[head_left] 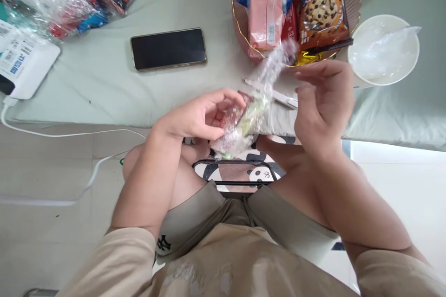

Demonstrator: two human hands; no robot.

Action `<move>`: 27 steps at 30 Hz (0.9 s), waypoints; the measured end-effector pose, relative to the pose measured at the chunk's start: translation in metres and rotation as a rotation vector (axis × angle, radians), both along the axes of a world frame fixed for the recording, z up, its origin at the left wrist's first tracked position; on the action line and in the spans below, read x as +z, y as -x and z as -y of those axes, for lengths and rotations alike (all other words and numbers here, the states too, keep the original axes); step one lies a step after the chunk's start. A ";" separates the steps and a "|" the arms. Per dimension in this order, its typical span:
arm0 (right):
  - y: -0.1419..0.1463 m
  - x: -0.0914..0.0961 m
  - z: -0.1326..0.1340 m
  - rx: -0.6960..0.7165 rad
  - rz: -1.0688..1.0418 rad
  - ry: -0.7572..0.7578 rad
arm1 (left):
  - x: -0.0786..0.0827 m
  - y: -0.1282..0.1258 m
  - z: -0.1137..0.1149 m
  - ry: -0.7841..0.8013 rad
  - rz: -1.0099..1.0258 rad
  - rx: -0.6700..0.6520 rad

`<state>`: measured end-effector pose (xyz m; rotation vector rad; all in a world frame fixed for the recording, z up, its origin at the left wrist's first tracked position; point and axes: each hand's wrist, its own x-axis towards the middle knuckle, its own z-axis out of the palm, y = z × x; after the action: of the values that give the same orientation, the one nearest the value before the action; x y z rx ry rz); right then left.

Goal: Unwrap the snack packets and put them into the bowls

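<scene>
My left hand (pixel 200 116) is curled round a clear plastic wrapper (pixel 244 123) with something green and red inside, held just above my lap at the table's near edge. A long clear strip of the wrapper (pixel 275 62) rises up and to the right. My right hand (pixel 322 100) is beside that strip with its fingers bent toward it; whether the fingertips pinch the strip is hidden.
A pink ribbed basket (pixel 244 32) of snack packets stands at the back. A white bowl (pixel 411 62) lined with plastic is at the right. A black phone (pixel 168 49), a white charger box (pixel 24 62), a pile of bagged snacks (pixel 69 0) and a thin white tool (pixel 284 98) lie on the table.
</scene>
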<state>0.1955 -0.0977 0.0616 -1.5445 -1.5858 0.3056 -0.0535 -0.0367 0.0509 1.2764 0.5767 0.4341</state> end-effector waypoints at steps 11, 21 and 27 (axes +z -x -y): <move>0.029 -0.005 0.014 0.385 0.229 0.020 | -0.015 -0.002 -0.003 -0.092 -0.048 0.245; 0.030 0.005 0.022 0.913 0.205 -0.170 | -0.016 -0.011 -0.012 -0.038 0.090 0.707; 0.030 0.006 0.017 0.588 -0.119 0.182 | -0.018 -0.012 -0.005 -0.002 0.151 0.564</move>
<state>0.1654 -0.1144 0.0678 -1.1296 -1.9303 0.8678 -0.0417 -0.0318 0.0333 1.0585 0.8064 0.9892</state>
